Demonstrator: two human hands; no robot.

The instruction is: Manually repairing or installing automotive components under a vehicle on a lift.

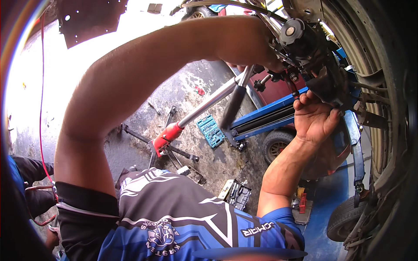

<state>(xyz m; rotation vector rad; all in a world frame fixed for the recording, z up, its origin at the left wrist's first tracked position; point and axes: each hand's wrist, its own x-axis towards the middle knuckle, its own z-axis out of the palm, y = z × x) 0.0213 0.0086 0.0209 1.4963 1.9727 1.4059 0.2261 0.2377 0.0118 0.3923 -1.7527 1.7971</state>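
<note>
My left arm arcs across the top to my left hand (250, 45), whose fingers curl round the upper end of a tool with a chrome shaft and black grip (234, 106). Part of that hand is hidden by the metal parts around it. A black cylindrical part (298, 39) with a round cap sits just right of it, among hoses and a coil spring. Raised from the lower right, my right hand (318, 117) shows its palm, fingers bent beneath a dark angular part (324, 85). A thin dark rod (294, 89) ends at its fingertips; what they hold is partly hidden.
A red stand (165, 138) with a chrome column slants up from the floor. Near it are a turquoise socket case (211, 130) and a dark tool case (238, 193). A blue lift arm (263, 115) crosses behind my hands. A person's sleeve (32, 169) shows at left.
</note>
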